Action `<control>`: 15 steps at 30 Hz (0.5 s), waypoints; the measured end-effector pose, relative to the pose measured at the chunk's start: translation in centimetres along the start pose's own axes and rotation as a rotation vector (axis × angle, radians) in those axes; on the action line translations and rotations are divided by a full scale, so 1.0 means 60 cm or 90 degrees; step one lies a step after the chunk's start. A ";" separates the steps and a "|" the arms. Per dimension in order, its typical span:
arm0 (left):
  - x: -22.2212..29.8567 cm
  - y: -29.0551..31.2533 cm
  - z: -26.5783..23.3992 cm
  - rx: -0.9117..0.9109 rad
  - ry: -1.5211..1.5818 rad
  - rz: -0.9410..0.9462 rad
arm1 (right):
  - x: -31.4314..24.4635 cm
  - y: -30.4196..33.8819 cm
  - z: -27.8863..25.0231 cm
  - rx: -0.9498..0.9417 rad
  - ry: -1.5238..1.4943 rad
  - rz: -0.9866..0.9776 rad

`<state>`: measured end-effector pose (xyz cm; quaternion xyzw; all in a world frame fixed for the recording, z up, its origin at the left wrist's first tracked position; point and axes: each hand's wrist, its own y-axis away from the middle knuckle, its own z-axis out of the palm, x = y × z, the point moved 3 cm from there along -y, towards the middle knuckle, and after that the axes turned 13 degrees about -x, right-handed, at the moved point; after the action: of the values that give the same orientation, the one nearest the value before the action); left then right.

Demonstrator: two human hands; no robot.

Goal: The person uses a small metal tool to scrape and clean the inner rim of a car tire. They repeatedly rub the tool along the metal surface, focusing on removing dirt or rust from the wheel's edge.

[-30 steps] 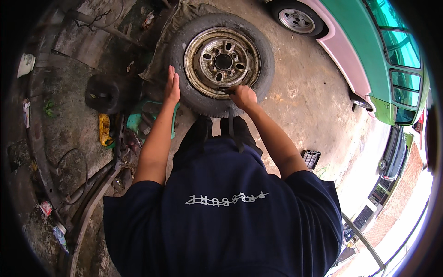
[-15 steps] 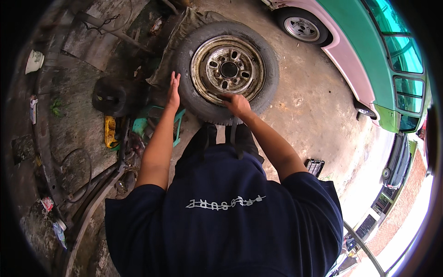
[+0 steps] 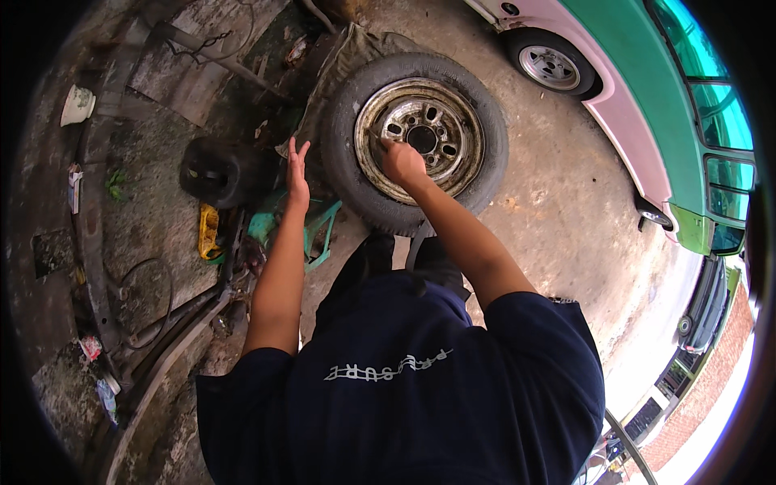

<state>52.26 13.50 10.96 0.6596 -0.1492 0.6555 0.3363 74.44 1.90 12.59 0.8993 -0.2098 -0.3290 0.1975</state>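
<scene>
A car wheel [image 3: 497, 149] with a dark tyre and a rusty, dirt-stained steel rim [image 3: 477, 145] is in front of me, its slotted face toward me. My right hand [image 3: 404, 164] reaches over the tyre to the left part of the rim. Its fingers are curled closed near a slot, and whatever they hold is hidden. To the left of the tyre, my left hand [image 3: 297, 174] is raised, apart from the rubber, with its fingers stretched out and nothing in it.
Left of the wheel are a dark container [image 3: 214, 171], a green plastic stool [image 3: 323, 230] and a yellow object [image 3: 208, 230]. A crumpled cloth [image 3: 356, 48] is behind the tyre. Metal bars [image 3: 174, 335] run along the left. A green and pink vehicle [image 3: 614, 81] stands at the far right.
My right hand has moved left and farther up across the rim, from its near edge. My left hand has drawn away from the tyre's side. The view has shifted slightly.
</scene>
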 end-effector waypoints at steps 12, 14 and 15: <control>-0.037 0.023 -0.004 0.052 -0.002 -0.029 | 0.025 -0.088 -0.058 0.026 0.137 0.003; -0.037 0.027 -0.014 0.050 0.001 -0.029 | 0.051 -0.101 -0.102 0.060 0.164 0.005; -0.038 0.030 -0.017 0.052 0.004 -0.026 | 0.069 -0.106 -0.124 0.075 0.126 0.045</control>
<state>50.11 12.31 9.14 0.6739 -0.1075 0.6558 0.3228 83.88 6.74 12.59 0.9293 -0.2401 -0.2185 0.1759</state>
